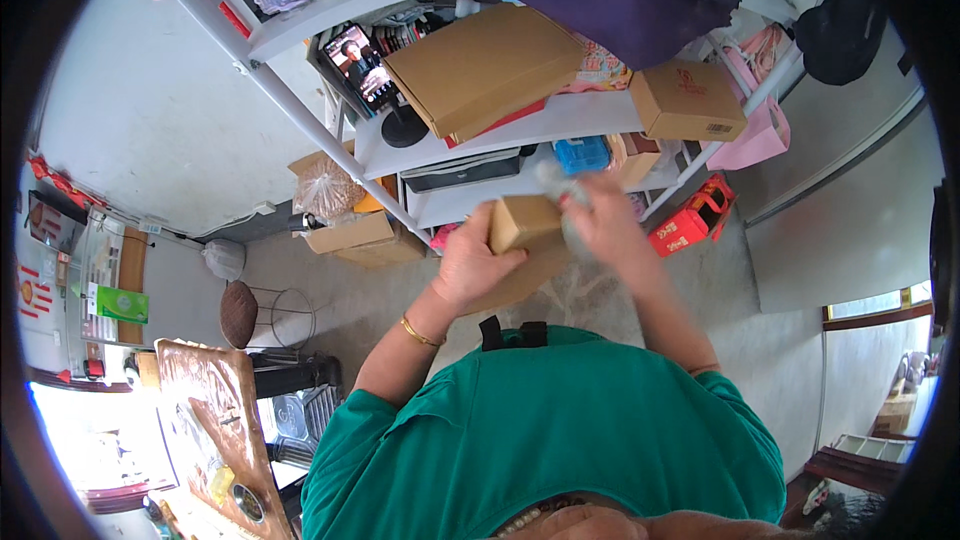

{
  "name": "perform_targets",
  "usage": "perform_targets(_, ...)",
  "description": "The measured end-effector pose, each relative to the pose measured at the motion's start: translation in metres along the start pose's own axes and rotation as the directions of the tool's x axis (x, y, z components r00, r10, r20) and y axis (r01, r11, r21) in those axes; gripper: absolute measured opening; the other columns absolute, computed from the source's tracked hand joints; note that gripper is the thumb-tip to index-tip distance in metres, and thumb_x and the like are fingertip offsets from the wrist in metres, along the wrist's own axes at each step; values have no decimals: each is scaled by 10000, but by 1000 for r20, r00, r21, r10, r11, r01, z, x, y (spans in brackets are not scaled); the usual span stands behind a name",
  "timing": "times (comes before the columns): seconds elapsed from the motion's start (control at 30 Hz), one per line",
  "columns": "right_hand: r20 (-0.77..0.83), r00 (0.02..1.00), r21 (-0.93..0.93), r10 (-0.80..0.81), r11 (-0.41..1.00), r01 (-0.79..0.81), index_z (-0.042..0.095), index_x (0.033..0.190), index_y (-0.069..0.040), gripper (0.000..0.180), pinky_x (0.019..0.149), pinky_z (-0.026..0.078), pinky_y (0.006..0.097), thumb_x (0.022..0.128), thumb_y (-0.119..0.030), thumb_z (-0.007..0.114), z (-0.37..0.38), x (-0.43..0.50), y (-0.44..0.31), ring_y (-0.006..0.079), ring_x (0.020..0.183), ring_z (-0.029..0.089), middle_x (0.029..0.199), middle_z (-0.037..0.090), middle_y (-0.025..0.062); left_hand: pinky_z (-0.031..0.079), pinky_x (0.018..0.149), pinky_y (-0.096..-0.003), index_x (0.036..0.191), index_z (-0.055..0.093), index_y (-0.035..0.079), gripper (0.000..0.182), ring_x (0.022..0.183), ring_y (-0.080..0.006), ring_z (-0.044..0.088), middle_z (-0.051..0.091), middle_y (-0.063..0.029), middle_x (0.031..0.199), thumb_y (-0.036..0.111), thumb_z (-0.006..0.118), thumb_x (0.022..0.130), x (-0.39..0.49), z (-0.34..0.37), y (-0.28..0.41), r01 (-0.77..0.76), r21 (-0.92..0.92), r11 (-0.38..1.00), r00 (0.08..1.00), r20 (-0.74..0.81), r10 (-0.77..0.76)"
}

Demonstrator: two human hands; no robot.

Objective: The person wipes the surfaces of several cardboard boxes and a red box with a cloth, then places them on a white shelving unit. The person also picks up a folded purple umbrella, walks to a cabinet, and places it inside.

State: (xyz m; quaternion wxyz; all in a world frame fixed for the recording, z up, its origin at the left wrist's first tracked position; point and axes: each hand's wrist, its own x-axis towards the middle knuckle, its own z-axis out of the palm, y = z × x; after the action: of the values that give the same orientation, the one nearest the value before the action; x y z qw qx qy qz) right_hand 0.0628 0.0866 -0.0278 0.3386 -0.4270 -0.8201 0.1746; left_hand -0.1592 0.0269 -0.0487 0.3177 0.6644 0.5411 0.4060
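In front of my chest, my left hand [478, 261] grips a brown cardboard box [529, 219] by its near left side, thumb across one face. The box is held tilted in the air, before a white metal shelf rack [480, 199]. At the box's right side is my right hand [606, 219], blurred. Its fingers are closed on a pale, whitish cloth or plastic piece [556, 178], too blurred to name exactly. Part of this piece hangs down along the box's right edge. The underside of the box is hidden.
Above, the rack bears a large flat carton [487, 64], a phone [358, 64] on a black stand and a smaller carton [686, 97]. A red box [690, 217] and an open carton [367, 240] stand on the floor. A plastic-covered table [217, 420] is at left.
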Motion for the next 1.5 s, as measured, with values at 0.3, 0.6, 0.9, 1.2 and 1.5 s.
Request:
perform_targets(0.3, 162, 859, 537, 485, 687, -489, 552, 1234, 26, 562, 962, 401, 348, 992, -456, 393, 13, -65, 91, 228, 1098, 552, 1170, 626, 157, 510, 846, -324, 1224, 460, 47, 524, 1001, -176, 604, 616, -61, 1066, -79, 671, 762, 17, 13, 25, -40, -730, 682, 983, -151, -103)
perform_targets(0.6, 462, 609, 471, 645, 403, -784, 598, 1127, 51, 582, 867, 464, 353, 975, -483, 425, 16, -94, 134, 234, 954, 616, 1073, 662, 143, 490, 910, -360, 1219, 524, 25, 414, 1049, -218, 597, 611, -80, 1143, -11, 609, 816, 7, -7, 42, -304, -766, 566, 866, -470, -170)
perform_targets(0.9, 657, 747, 752, 104, -164, -639, 494, 1282, -25, 517, 784, 533, 308, 964, -432, 478, -19, -27, 64, 151, 925, 641, 1116, 628, 97, 457, 978, -389, 1282, 500, 49, 375, 1155, -216, 551, 570, -71, 1258, 205, 505, 942, -14, -19, 47, -455, -810, 369, 714, -580, -392)
perform_targets(1.2, 575, 785, 807, 230, -314, -500, 539, 1256, -86, 453, 692, 543, 321, 920, -390, 546, -49, 65, 59, 173, 871, 644, 1094, 635, 65, 412, 993, -452, 1218, 551, 108, 351, 1167, -247, 525, 586, -42, 1223, 295, 533, 922, 6, -13, 63, -237, -943, 233, 830, -321, -456)
perform_targets(1.5, 440, 829, 875, 345, -373, -309, 581, 1172, -73, 384, 621, 547, 359, 916, -359, 554, -45, 111, 74, 211, 777, 653, 954, 659, 88, 403, 1040, -512, 1143, 561, 59, 341, 1147, -315, 520, 567, -113, 1153, 290, 607, 896, 45, -23, 51, -85, -993, 77, 831, -113, -545)
